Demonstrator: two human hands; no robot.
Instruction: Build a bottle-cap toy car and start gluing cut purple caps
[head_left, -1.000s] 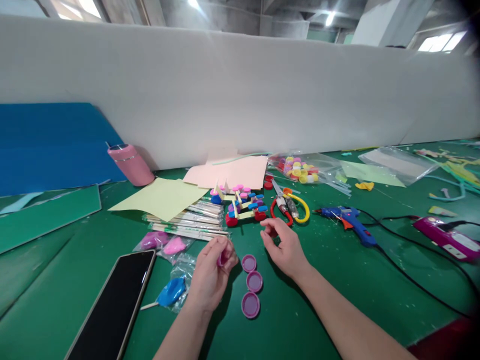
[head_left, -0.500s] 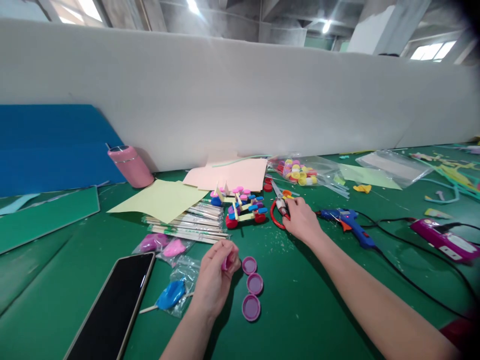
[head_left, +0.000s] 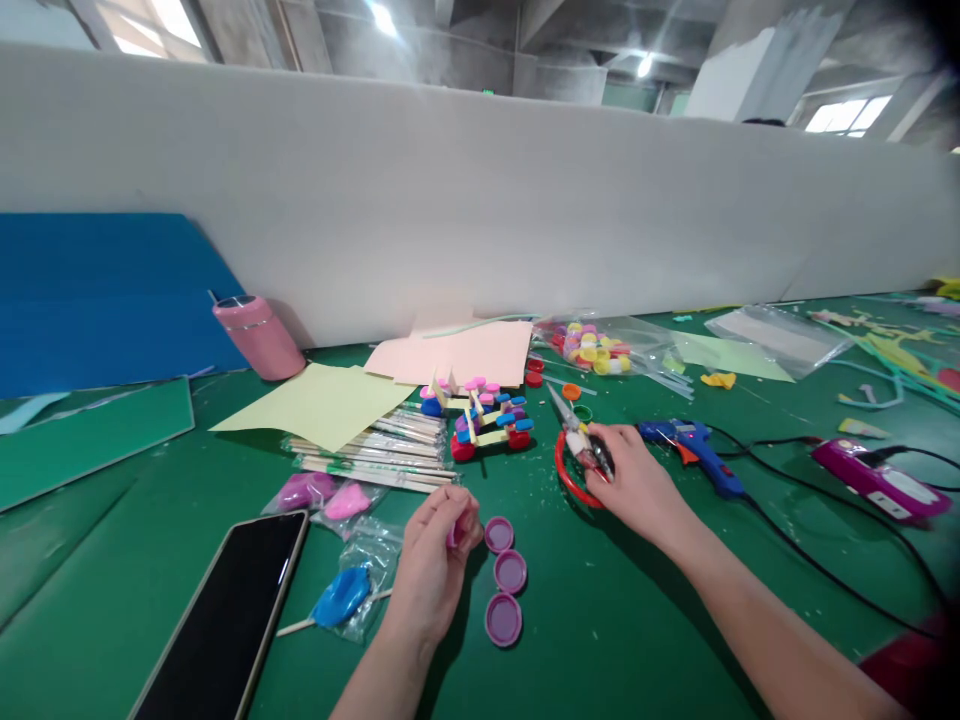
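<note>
My left hand (head_left: 435, 560) is closed around a purple bottle cap (head_left: 453, 534), mostly hidden by the fingers. Just right of it, three more purple bottle caps (head_left: 510, 571) lie in a line, hollow sides up. My right hand (head_left: 637, 485) grips a pair of scissors (head_left: 576, 440) by the handles, one of them red; the blades point away and to the left. Beyond the scissors are an orange ring-like cap (head_left: 571, 391) and a green one (head_left: 582, 411). A small model of sticks and coloured caps (head_left: 491, 432) stands left of the blades.
A blue glue gun (head_left: 694, 450) with a black cable lies to the right, near a purple device (head_left: 877, 480). On the left are a phone (head_left: 225, 620), a blue clay packet (head_left: 342, 597), wrapped sticks (head_left: 375, 462) and a pink tumbler (head_left: 262, 340). A bag of caps (head_left: 589, 345) lies behind.
My right hand has drawn the scissors back toward me and slightly right, uncovering the green cap. My left hand stays in nearly the same place with the purple cap.
</note>
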